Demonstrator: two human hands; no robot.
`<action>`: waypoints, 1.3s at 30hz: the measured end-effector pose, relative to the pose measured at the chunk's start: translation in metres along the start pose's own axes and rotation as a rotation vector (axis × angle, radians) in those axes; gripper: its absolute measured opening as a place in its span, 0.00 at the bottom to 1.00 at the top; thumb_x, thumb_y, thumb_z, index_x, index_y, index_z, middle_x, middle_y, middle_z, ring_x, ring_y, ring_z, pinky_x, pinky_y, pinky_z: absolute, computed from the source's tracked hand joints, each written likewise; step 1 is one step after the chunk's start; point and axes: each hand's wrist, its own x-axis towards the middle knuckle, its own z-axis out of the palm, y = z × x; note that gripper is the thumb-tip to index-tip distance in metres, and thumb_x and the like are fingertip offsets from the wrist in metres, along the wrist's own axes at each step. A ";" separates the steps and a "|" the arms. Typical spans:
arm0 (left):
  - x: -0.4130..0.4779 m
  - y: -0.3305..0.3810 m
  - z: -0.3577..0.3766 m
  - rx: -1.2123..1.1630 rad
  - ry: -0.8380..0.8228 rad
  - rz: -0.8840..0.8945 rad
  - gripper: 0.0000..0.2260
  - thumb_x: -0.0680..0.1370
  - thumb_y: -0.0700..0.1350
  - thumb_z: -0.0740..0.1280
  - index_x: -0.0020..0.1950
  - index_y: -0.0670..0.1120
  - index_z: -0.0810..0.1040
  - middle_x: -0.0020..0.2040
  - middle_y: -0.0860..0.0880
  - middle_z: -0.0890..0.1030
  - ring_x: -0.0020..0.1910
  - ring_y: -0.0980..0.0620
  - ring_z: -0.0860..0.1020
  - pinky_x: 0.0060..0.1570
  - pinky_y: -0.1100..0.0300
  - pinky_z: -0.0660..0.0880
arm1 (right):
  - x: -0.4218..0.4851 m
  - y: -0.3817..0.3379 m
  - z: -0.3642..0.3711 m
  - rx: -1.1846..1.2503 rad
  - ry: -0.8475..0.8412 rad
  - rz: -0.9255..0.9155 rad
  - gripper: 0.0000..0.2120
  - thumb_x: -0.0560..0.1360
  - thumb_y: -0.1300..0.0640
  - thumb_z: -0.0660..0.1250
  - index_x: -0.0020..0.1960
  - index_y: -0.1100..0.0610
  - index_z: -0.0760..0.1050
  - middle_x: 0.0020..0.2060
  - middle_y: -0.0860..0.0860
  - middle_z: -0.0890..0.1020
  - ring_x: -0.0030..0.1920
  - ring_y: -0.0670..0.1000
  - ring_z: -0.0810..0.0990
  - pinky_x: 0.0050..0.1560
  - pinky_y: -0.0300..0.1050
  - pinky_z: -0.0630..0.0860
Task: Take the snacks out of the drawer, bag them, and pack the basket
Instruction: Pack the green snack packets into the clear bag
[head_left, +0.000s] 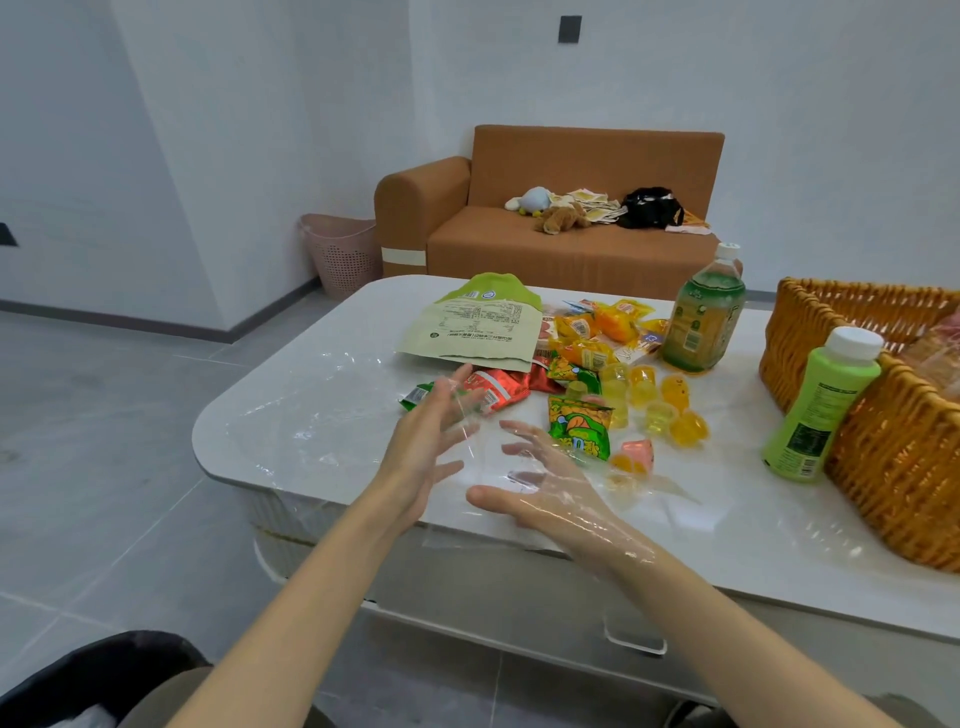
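Both hands are spread wide, fingers straight, gripping nothing. My right hand (540, 493) sits inside the clear bag (670, 493), with film wrapping it to the wrist. The left hand (431, 447) is just beside it at lower centre. The snacks (576, 374) lie just beyond the fingertips toward centre-right, nearer the right hand, I judge. The basket (883, 447) stands at the right edge.

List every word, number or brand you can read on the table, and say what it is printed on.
Nothing here can be read for certain.
Pale green bag: upside-down print, too blurred.
Green snack packet: large characters, blurred.
Red packet: print blurred.
Tea bottle: label too small.
Bright green bottle: label too small.
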 end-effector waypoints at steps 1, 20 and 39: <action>0.000 0.000 0.000 -0.054 0.030 -0.009 0.17 0.81 0.61 0.51 0.67 0.65 0.70 0.62 0.60 0.78 0.66 0.48 0.73 0.67 0.37 0.63 | 0.001 0.000 0.001 -0.021 0.014 -0.005 0.45 0.52 0.33 0.77 0.67 0.34 0.64 0.66 0.41 0.69 0.64 0.46 0.72 0.61 0.50 0.76; 0.004 -0.010 -0.006 0.065 0.042 0.001 0.17 0.83 0.60 0.46 0.71 0.68 0.60 0.55 0.47 0.83 0.56 0.46 0.80 0.67 0.42 0.56 | 0.009 -0.003 -0.015 0.189 -0.379 0.091 0.40 0.69 0.50 0.75 0.64 0.22 0.53 0.71 0.48 0.67 0.58 0.53 0.81 0.52 0.54 0.80; 0.012 -0.006 -0.086 0.175 0.141 -0.187 0.25 0.80 0.63 0.51 0.77 0.60 0.54 0.52 0.46 0.82 0.52 0.44 0.80 0.58 0.44 0.72 | 0.067 0.015 -0.087 -0.802 0.451 -0.011 0.18 0.80 0.55 0.62 0.69 0.55 0.69 0.65 0.53 0.75 0.62 0.55 0.74 0.54 0.46 0.72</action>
